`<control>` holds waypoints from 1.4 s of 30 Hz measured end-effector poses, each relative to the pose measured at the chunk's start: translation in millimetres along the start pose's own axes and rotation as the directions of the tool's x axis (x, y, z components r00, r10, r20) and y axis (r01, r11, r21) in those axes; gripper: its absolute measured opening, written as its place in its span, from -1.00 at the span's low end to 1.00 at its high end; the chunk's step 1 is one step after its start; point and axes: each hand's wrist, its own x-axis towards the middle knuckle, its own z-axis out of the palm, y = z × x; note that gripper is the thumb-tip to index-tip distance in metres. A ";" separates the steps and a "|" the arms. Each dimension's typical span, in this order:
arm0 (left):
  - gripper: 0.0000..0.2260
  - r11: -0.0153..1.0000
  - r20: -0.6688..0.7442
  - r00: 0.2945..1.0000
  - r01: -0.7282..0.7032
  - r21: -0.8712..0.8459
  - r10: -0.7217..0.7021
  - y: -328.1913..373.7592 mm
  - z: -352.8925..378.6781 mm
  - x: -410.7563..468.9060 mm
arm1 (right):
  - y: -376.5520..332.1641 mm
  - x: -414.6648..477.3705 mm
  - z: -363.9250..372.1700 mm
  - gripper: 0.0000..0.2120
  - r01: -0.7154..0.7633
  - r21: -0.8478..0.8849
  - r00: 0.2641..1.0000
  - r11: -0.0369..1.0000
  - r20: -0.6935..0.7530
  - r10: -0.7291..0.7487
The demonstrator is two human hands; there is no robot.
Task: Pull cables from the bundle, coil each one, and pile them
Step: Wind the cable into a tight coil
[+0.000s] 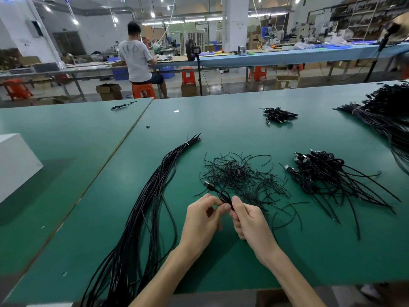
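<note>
Table point(221, 120): I see a green work table filling the lower view. Every place below is given from the tie heap at its middle.
Cable bundle point(143, 207): long black cables left of the tie heap. A pale band binds them at the far end, and they run down to the table's near edge.
Second bundle point(380, 111): a thick black mass far right of and beyond the tie heap, cut off by the frame.
White box point(15, 160): far left of the tie heap, partly out of view.
Coiled pile point(321, 171): black coiled cables with plugs, right of the tie heap, loose tails fanning outward.
Tie heap point(239, 173): a tangle of short, thin black strands.
Left hand point(201, 220): on the near side of the tie heap. Thumb and forefinger pinch the held cable; the other fingers are curled.
Right hand point(250, 220): just beside the left hand, also pinching the held cable, remaining fingers curled under.
Held cable point(223, 196): a small black loop between both hands at the tie heap's near edge, its plug pointing away to the left.
Small pile point(278, 115): a few coiled cables well beyond the tie heap.
</note>
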 end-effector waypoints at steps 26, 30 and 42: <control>-0.78 0.993 0.123 0.992 0.043 -0.107 -0.030 7.1 -2.4 -2.2 | 8.5 -0.1 7.1 -0.65 0.178 -0.279 0.978 0.944 -0.053 -0.200; -0.77 0.978 0.171 0.983 0.092 -0.185 -0.060 10.7 -0.8 -2.2 | 4.5 -3.2 6.1 -0.72 0.242 -0.302 0.954 0.922 -0.101 -0.283; -0.94 0.932 0.141 0.980 -0.181 0.314 0.143 5.2 -12.1 -9.7 | 6.1 0.1 -0.2 -0.60 0.128 -0.185 0.985 0.974 -0.091 -0.147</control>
